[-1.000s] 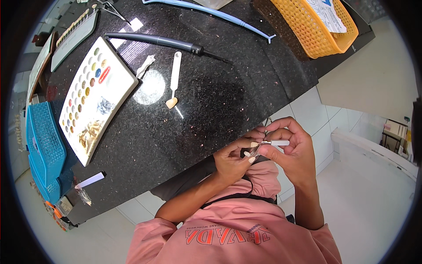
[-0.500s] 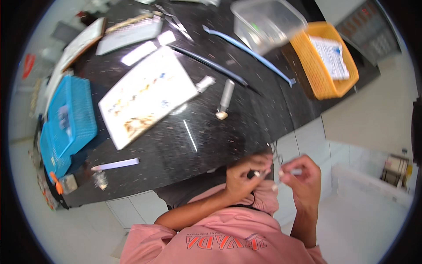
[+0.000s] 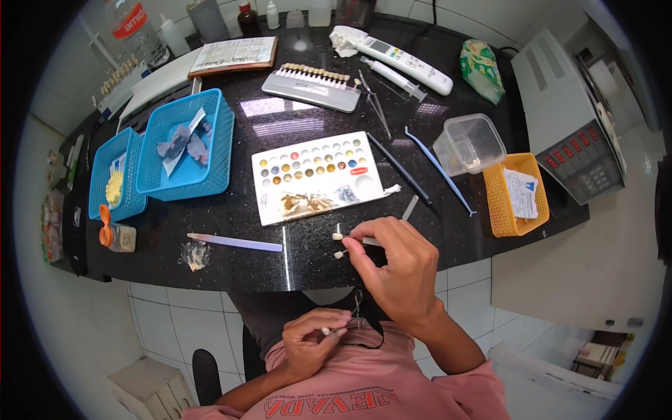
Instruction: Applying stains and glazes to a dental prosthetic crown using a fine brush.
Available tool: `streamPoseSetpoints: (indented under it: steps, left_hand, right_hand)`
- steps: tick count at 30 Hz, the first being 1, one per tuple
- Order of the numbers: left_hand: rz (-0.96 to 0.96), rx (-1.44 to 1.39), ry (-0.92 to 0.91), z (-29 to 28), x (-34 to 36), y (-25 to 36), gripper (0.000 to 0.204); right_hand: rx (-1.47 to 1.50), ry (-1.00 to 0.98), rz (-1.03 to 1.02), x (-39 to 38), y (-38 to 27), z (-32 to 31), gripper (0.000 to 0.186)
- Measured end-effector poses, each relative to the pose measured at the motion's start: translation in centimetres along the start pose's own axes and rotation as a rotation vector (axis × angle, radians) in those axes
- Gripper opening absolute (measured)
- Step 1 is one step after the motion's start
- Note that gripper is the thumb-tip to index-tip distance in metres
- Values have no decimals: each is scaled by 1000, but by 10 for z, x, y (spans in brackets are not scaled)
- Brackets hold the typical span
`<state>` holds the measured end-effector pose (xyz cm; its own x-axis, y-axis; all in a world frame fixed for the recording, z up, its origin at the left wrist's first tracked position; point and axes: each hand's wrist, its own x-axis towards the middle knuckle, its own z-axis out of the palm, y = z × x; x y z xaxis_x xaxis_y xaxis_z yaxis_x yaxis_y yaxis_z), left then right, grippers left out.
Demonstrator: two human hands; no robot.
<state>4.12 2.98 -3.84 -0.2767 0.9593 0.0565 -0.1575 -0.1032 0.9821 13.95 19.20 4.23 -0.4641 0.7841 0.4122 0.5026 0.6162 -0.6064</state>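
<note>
My right hand [image 3: 395, 262] is over the front edge of the black counter, thumb and forefinger pinched together. At its fingertips are a small ivory tooth-shaped piece [image 3: 337, 236] and, just below, a second tooth-shaped piece [image 3: 340, 255]. Which of them the fingers grip is hard to tell. A pale flat strip [image 3: 409, 208] shows partly behind the hand. Down by my lap, my left hand [image 3: 311, 339] is closed round ring-handled metal forceps [image 3: 358, 302]. Another small whitish piece [image 3: 326, 330] shows at its fingers. A white paint palette [image 3: 262, 203] with coloured wells lies beyond.
Blue baskets [image 3: 222, 161] stand left, with an orange-capped bottle [image 3: 122, 238] and a lilac-handled tool [image 3: 245, 243] nearer. A black brush [image 3: 402, 171], light-blue tool [image 3: 441, 171], clear box [image 3: 472, 140] and yellow basket [image 3: 498, 199] lie right. A shade guide [image 3: 311, 91] sits behind.
My right hand has moved from beside my lap up and left over the counter edge. My left hand has moved lower and left. The view has shifted and sharpened.
</note>
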Motion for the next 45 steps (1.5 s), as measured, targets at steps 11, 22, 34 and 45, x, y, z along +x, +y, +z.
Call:
streamPoseSetpoints:
  steps: [11, 22, 34, 45]
  left_hand:
    - [40, -67, 125, -26, 11, 22, 19]
    - [-92, 6, 201, -38, 21, 32, 5]
    - [-96, 23, 193, -41, 26, 32, 12]
    - [-118, -64, 157, -45, 23, 31, 21]
  right_hand:
    - [-236, 98, -128, 12, 0, -17, 24]
    - [-505, -125, 22, 37, 41, -47, 18]
    - [-591, -152, 76, 39, 36, -53, 27]
    - [212, 197, 132, 34, 22, -62, 19]
